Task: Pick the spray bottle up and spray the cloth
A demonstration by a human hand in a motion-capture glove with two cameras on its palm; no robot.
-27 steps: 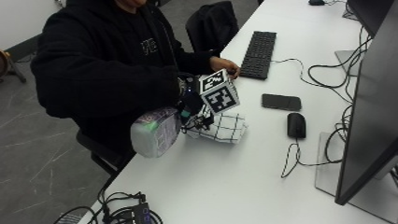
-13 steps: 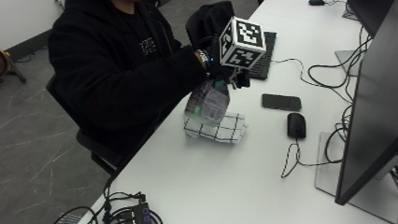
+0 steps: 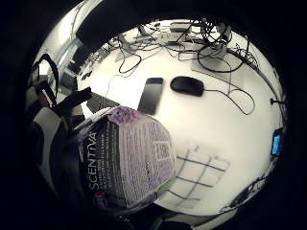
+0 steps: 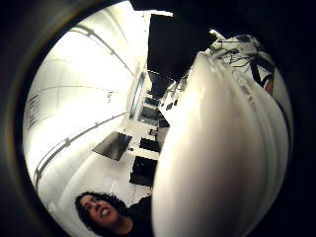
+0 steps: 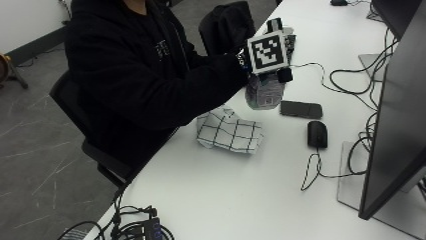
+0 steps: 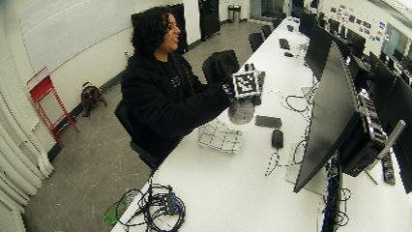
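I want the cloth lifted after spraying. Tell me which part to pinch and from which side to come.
Pinch the raised, crumpled corner of the checked cloth, on the person's side near the table edge; there the fabric stands off the surface. Come from above on that side. The rest lies flat and gives fingers little to catch. The gloved right hand holds the spray bottle, so it would probably need freeing first.

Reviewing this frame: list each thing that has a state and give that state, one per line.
spray bottle: lifted off the table, held in the air above it.
right hand: gloved, raised, grip closed round the bottle's top.
cloth: checked, crumpled, lying on the white table, untouched.
phone: flat on the table, screen dark.
mouse: resting on the table, cable attached.
monitor: upright; screen not visible.
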